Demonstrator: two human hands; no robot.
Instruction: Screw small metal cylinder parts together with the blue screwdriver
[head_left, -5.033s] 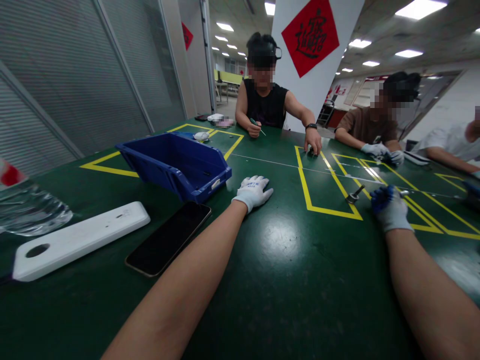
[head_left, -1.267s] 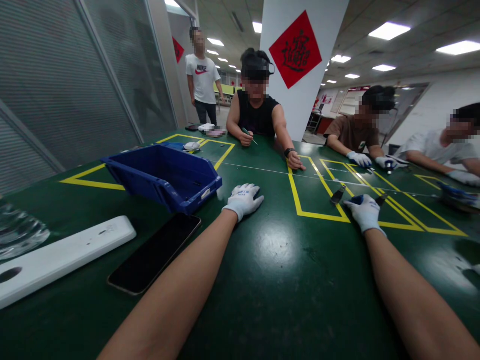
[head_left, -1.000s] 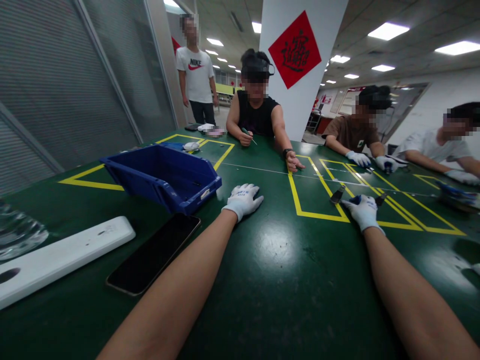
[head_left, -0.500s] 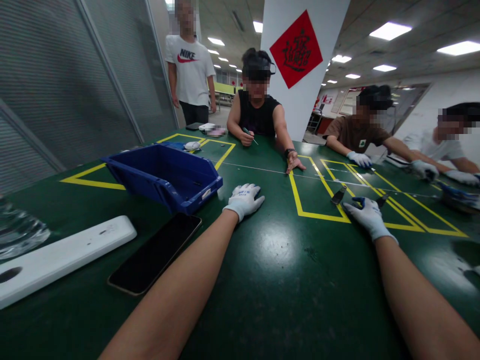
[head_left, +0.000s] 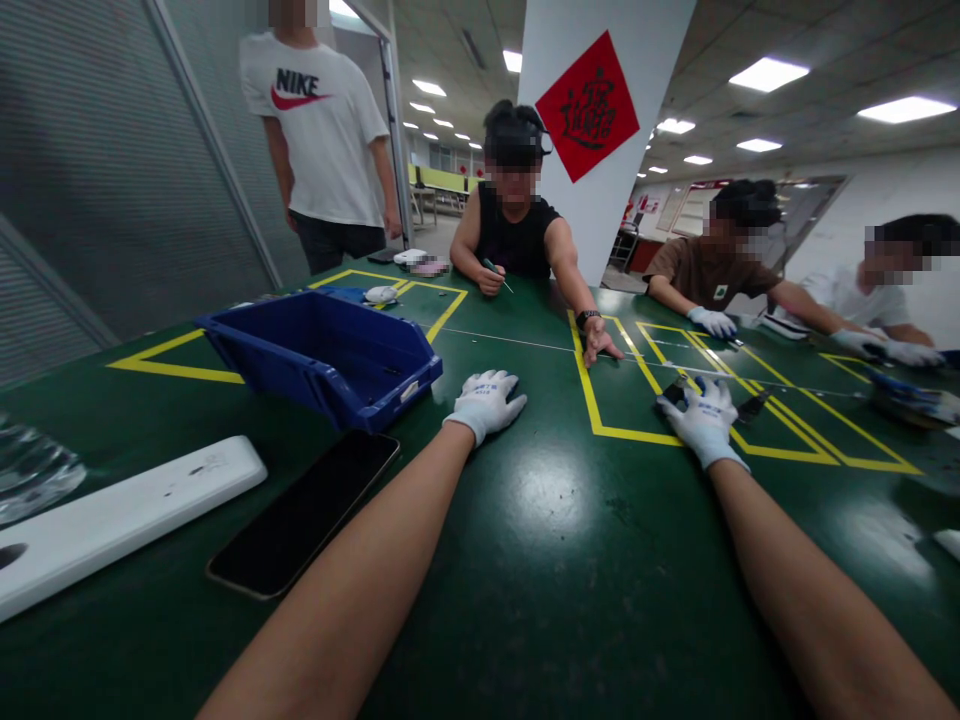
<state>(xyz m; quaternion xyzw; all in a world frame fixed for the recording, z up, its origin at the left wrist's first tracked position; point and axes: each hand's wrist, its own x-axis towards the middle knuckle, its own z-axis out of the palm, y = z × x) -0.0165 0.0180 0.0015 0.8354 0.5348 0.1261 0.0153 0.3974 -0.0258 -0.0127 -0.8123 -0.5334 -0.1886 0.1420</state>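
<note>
My left hand (head_left: 487,398), in a white glove, lies flat on the green table (head_left: 555,560) with its fingers spread. It holds nothing and sits just right of the blue bin (head_left: 322,355). My gloved right hand (head_left: 701,415) rests on the yellow tape line (head_left: 630,432), its fingers curled. A bit of blue handle shows at its knuckles, and the dark tip of the tool (head_left: 750,405) sticks out to the right. Its fingertips reach a small dark metal piece (head_left: 673,392) lying inside the taped rectangle.
A black phone (head_left: 304,515) and a white flat case (head_left: 127,515) lie near my left forearm, with a plastic bottle (head_left: 34,470) at the far left. Three seated people work across the table. A person in a white shirt (head_left: 319,130) stands at the far left corner.
My right hand has slid left along the tape line onto the small metal piece. The standing person has walked closer to the table. My left hand has stayed put.
</note>
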